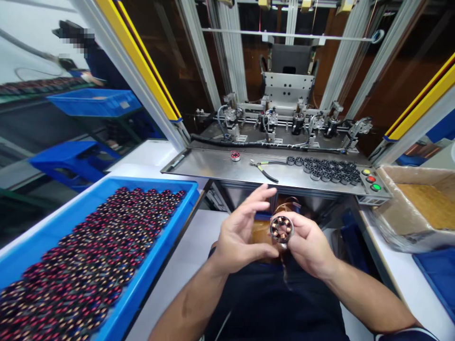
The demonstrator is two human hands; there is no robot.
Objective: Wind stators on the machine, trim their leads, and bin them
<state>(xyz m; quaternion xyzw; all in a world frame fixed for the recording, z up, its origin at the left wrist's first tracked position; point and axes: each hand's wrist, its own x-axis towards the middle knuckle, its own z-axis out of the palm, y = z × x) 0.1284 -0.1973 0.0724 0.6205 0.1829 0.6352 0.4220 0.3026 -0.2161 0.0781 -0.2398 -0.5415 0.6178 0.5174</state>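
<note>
Between the thumb and fingers of my right hand [310, 244] is a round motor stator [281, 230] wound with copper coils, its open face turned up toward me. Thin copper wire seems to trail near it. My left hand [245, 229] is beside the stator with fingers spread and thumb apart, holding nothing; its thumb tip comes close to the stator's lower edge. On the steel ledge beyond lie wire cutters [265, 170] with black and yellow-green handles. One red-wound stator [235, 156] sits left of them, and several dark unwound stator cores [330, 170] are grouped to the right.
A blue tray [194, 189] full of wound stators stands at left. Behind the ledge is a winding machine [289, 90] between yellow safety bars. Push buttons [371, 179] and a plastic-lined carton [401, 203] are at right. A co-worker [103, 61] stands at far left.
</note>
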